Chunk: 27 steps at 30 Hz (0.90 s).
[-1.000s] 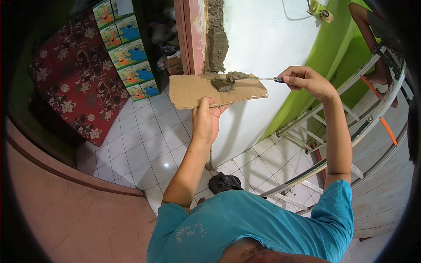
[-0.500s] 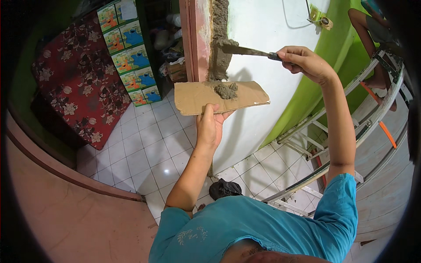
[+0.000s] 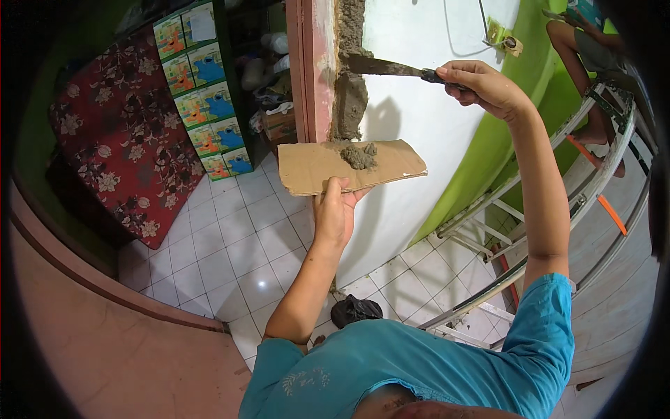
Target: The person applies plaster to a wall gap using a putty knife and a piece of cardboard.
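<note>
My left hand grips the near edge of a flat piece of cardboard, thumb on top and fingers underneath. On the cardboard sits a small lump of wet grey mortar. My right hand, raised at the right, is closed round the dark handle of a putty knife. Its long blade points left and lies against the strip of rough mortar between the pink door frame and the white wall. The blade's tip hides part of that strip.
At right stands a metal ladder, with a person partly visible behind it. A black plastic bag lies on the tiled floor. Left are a drawer cabinet with cartoon fronts and a red floral panel. A socket hangs from the wall.
Mortar that was heaped on the blade's tip is now against the wall strip, and the blade lies flatter there. The cardboard sits slightly lower in view, still in my left hand.
</note>
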Each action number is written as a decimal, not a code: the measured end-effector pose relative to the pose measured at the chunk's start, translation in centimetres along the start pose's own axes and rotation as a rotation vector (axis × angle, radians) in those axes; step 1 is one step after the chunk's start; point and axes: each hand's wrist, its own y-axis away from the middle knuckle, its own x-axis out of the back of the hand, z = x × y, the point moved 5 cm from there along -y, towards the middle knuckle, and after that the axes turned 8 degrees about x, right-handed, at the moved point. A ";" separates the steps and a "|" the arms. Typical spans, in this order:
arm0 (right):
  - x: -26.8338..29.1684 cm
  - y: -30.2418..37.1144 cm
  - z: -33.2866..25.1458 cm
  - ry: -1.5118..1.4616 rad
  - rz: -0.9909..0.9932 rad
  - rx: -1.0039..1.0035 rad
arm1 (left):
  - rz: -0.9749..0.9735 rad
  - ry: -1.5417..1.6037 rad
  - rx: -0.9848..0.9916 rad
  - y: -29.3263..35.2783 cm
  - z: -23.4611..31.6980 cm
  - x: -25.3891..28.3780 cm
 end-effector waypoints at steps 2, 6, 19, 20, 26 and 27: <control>-0.1 0.0 0.0 -0.007 0.004 -0.007 | 0.006 -0.008 -0.003 0.0 0.0 -0.1; -0.3 0.0 0.2 0.004 -0.013 -0.021 | -0.006 0.017 0.003 0.0 -0.1 0.1; 0.4 -1.1 -0.8 -0.033 0.003 -0.051 | -0.009 0.033 0.005 -0.2 -0.4 0.6; 0.3 -1.3 -1.1 -0.032 -0.001 -0.055 | -0.011 0.034 0.004 -0.2 -0.3 0.6; 0.4 -2.0 -2.0 0.015 0.006 -0.066 | -0.017 0.030 0.002 0.0 0.0 0.2; 0.5 -2.1 -2.2 0.036 0.014 -0.064 | -0.022 0.033 0.001 0.0 0.1 0.1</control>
